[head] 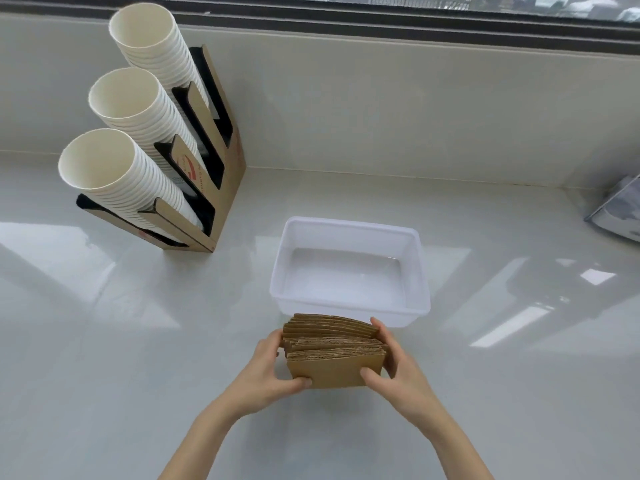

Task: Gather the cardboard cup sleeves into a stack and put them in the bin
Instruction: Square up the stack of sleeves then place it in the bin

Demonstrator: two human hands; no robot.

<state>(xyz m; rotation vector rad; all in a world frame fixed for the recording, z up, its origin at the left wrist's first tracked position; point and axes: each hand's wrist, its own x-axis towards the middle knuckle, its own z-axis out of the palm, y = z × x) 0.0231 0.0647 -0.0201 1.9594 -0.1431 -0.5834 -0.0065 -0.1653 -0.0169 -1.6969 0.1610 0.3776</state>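
Nearest to the camera, two bare forearms come in from the near edge and meet at a stack of cardboard cup sleeves. The left hand presses on the left end of the stack, and the right hand presses on the right end. The fingers of both hands are closed around the stack, and both thumbs lie on the flat brown face of the nearest sleeve. The sleeves stand on their edges, and the far ones are a little uneven.

Just beyond the stack, a white plastic bin stands on the table with nothing inside. The stack is outside the bin, close to its near wall.

At the far left, a cardboard cup holder carries three tilted rows of white paper cups. The holder has a red printed mark, but the writing is too small to read.

The table is pale grey and glossy, with light reflections on it. Behind it there is a low pale wall and a dark window frame. A grey and white package lies at the right edge.
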